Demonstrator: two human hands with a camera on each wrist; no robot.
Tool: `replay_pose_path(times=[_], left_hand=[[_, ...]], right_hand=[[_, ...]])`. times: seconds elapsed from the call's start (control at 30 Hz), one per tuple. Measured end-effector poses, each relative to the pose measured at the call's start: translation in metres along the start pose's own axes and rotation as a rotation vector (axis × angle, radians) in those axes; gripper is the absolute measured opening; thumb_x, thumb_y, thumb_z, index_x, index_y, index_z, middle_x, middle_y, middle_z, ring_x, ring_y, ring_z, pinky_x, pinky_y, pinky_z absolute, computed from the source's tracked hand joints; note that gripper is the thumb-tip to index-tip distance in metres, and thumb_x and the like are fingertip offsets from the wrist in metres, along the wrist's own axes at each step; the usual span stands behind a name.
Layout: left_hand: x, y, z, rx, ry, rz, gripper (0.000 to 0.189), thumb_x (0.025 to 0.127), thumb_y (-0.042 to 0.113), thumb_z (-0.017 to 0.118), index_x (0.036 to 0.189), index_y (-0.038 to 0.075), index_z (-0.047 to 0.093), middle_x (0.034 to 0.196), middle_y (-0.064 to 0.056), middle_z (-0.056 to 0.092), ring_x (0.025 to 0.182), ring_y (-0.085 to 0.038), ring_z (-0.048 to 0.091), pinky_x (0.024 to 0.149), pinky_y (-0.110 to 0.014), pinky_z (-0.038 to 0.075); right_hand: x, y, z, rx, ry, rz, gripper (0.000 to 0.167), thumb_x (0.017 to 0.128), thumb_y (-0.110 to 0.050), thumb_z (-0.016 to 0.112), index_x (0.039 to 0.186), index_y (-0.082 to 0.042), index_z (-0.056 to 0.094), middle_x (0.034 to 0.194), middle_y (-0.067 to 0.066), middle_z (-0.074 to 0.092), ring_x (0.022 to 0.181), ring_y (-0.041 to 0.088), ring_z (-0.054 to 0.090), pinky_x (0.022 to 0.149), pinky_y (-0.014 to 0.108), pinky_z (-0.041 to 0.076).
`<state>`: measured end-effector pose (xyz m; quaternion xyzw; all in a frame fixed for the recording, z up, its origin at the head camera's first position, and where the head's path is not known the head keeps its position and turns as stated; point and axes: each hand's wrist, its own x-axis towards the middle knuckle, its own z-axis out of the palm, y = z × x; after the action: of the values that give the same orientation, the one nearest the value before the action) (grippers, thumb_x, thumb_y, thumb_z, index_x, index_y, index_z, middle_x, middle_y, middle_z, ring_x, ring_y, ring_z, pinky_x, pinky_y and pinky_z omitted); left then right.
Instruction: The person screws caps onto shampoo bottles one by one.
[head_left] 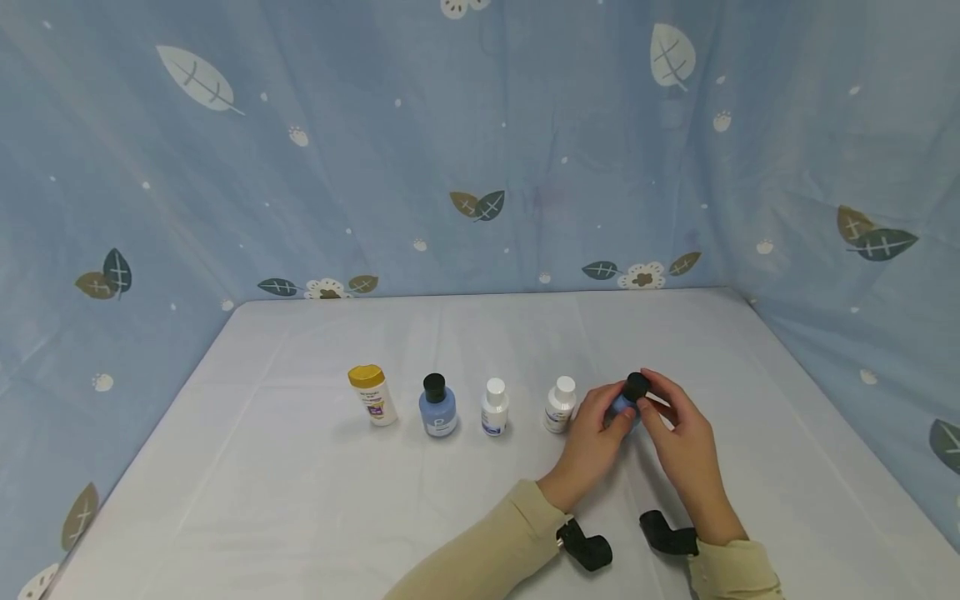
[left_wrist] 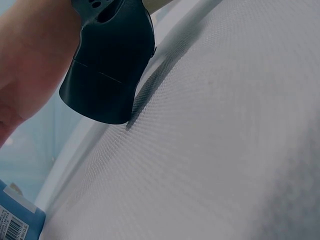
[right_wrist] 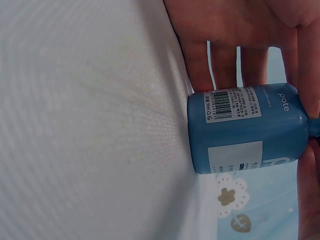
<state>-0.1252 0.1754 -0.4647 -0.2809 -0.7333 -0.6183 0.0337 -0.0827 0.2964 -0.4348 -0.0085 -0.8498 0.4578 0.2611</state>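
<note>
At the right end of a row of bottles stands a blue bottle (head_left: 621, 406) with a black cap (head_left: 636, 386). My left hand (head_left: 592, 450) holds it from the left, fingers around its neck and shoulder. From the right, my right hand (head_left: 686, 446) pinches near the cap with thumb and forefinger. The right wrist view shows this blue bottle (right_wrist: 245, 130) with its base on the table; the other right fingers (right_wrist: 222, 65) pass behind it. Only the labelled lower part of a blue bottle (left_wrist: 20, 215) appears in the left wrist view.
Left of my hands stand two white bottles (head_left: 558, 406) (head_left: 494, 408), another blue bottle with a black cap (head_left: 438, 408), and a white bottle with a yellow cap (head_left: 373, 396). A white cloth covers the table (head_left: 262, 500). Black wrist mounts (head_left: 588, 550) sit on both wrists. Blue patterned fabric (head_left: 375, 150) hangs behind.
</note>
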Motion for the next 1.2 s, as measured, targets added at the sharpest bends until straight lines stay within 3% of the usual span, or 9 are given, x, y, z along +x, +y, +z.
replay_pose_path(times=[0.3,0.43,0.73,0.9,0.97,1.13,1.2], left_hand=[[-0.003,0.033,-0.014,-0.043,0.000,-0.009,0.035,0.090,0.011,0.052,0.125,0.005,0.049,0.118,-0.009,0.050,0.110,-0.018,0.047,0.091,-0.025,0.037],[-0.005,0.039,-0.015,-0.046,0.000,-0.028,0.035,0.090,0.010,0.052,0.125,0.004,0.049,0.118,-0.010,0.050,0.110,-0.019,0.046,0.092,-0.026,0.036],[-0.004,0.036,-0.014,-0.047,0.001,-0.023,0.035,0.090,0.011,0.052,0.125,0.006,0.049,0.118,-0.009,0.050,0.110,-0.019,0.046,0.092,-0.025,0.036],[-0.002,0.012,-0.005,-0.014,-0.001,0.002,0.036,0.092,0.022,0.050,0.127,0.013,0.048,0.119,-0.002,0.049,0.111,-0.012,0.045,0.091,-0.026,0.036],[-0.002,0.013,-0.005,-0.008,0.000,0.005,0.036,0.092,0.022,0.050,0.127,0.012,0.048,0.119,-0.002,0.049,0.110,-0.012,0.046,0.091,-0.025,0.037],[-0.004,0.035,-0.014,-0.033,-0.004,-0.008,0.035,0.091,0.013,0.051,0.125,0.006,0.049,0.118,-0.009,0.050,0.110,-0.018,0.047,0.091,-0.025,0.037],[-0.004,0.032,-0.013,-0.031,-0.003,-0.005,0.035,0.091,0.013,0.051,0.125,0.006,0.049,0.118,-0.009,0.050,0.110,-0.017,0.047,0.091,-0.025,0.037]], right_hand=[[0.001,-0.005,-0.001,-0.017,0.012,-0.009,0.040,0.088,-0.017,0.057,0.127,-0.020,0.049,0.119,0.002,0.053,0.107,0.004,0.046,0.082,0.010,0.037],[0.001,-0.006,-0.002,-0.016,0.016,-0.018,0.040,0.088,-0.015,0.057,0.127,-0.020,0.049,0.117,-0.001,0.053,0.107,0.002,0.045,0.083,0.011,0.036],[0.002,-0.007,-0.002,-0.011,0.024,-0.025,0.039,0.089,-0.012,0.055,0.127,-0.017,0.049,0.116,-0.002,0.051,0.107,0.002,0.045,0.082,0.010,0.036],[0.001,-0.008,-0.002,-0.001,0.008,-0.007,0.040,0.089,-0.014,0.055,0.129,-0.018,0.047,0.121,-0.001,0.051,0.111,0.002,0.044,0.083,0.010,0.036],[0.001,-0.006,-0.002,-0.004,0.002,0.002,0.041,0.090,-0.016,0.054,0.130,-0.020,0.046,0.124,0.000,0.050,0.111,0.004,0.044,0.083,0.009,0.036],[0.000,-0.004,-0.001,-0.013,-0.005,0.018,0.042,0.090,-0.018,0.053,0.131,-0.021,0.045,0.124,0.004,0.051,0.109,0.008,0.047,0.082,0.009,0.036],[-0.001,-0.006,-0.002,-0.011,-0.006,0.030,0.041,0.090,-0.019,0.054,0.130,-0.022,0.046,0.123,0.003,0.051,0.108,0.006,0.047,0.082,0.009,0.036]])
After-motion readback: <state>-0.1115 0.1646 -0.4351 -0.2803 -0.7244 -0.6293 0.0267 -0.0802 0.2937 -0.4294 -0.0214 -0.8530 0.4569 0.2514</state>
